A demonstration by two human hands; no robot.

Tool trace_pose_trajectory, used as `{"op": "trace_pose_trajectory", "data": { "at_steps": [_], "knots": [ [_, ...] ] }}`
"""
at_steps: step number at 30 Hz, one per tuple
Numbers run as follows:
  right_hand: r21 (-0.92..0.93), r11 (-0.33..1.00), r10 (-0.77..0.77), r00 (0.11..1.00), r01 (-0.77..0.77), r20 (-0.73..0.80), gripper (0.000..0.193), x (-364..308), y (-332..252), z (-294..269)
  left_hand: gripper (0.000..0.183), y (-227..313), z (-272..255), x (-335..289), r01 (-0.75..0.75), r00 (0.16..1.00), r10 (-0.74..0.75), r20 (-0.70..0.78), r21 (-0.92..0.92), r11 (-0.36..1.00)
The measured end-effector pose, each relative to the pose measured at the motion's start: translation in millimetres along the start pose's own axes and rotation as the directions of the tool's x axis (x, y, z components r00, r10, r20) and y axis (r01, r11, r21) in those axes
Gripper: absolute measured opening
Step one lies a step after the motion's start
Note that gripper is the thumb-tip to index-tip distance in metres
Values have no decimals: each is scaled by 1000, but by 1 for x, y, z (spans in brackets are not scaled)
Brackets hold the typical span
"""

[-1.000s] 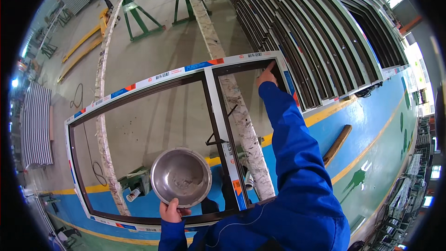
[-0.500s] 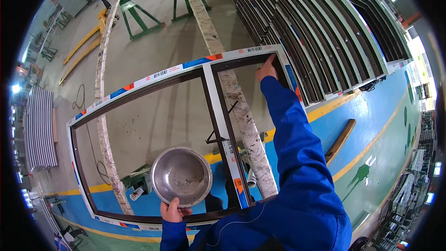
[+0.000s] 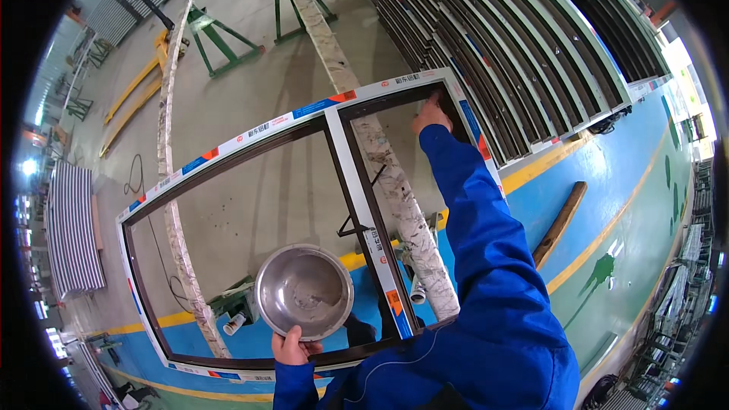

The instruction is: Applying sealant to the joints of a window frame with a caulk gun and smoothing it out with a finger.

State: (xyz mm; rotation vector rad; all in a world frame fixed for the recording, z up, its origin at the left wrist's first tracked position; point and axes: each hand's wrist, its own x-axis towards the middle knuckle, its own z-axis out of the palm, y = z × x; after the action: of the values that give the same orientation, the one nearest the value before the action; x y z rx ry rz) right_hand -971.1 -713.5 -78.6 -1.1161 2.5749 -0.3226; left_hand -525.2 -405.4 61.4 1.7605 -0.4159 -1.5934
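Note:
A round stainless steel bowl (image 3: 304, 288) hangs over the near part of a large window frame (image 3: 258, 132). My left hand (image 3: 292, 348) is closed on its near rim, thumb on the inside. Some small bits lie in the bottom, too small to name. At the far right inner corner of the frame, my right hand (image 3: 431, 115) reaches in with a finger against the dark inner edge. Its other fingers are curled, and anything in them is hidden. White printed film covers the frame, and a crossbar (image 3: 357, 182) divides it into two openings.
Two wrapped beams (image 3: 410, 220) (image 3: 168, 121) run beneath the frame; green trestles (image 3: 216, 38) stand beyond. Stacked frames (image 3: 509, 53) rise close on the right. A wooden block (image 3: 560, 224) lies on the floor. A yellow pallet truck (image 3: 137, 99) stands far left.
My view has shifted slightly, so the frame and bowl appear a little to the right and lower. My right hand stays at the same corner, its finger less outstretched. The left still holds the bowl.

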Motion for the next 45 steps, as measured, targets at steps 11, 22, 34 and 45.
{"op": "trace_pose_trajectory", "data": {
  "at_steps": [11,22,34,45],
  "knots": [
    [-8,1000,21,999,-21,27,87,-1,-7,-18,41,-4,-5,-3,-24,999,24,-26,-13,1000],
    [-19,1000,6,997,-5,72,94,-3,-9,-19,38,-7,-4,-4,-14,1000,14,-4,-47,999],
    [111,994,6,1000,-6,-1,100,-3,-9,-16,34,-4,0,-5,7,999,-7,-32,-10,1000],
    [18,1000,-15,1000,15,1,102,-6,-6,-8,34,-6,-3,-3,2,1000,-2,-2,-15,1000]
  ]
}}
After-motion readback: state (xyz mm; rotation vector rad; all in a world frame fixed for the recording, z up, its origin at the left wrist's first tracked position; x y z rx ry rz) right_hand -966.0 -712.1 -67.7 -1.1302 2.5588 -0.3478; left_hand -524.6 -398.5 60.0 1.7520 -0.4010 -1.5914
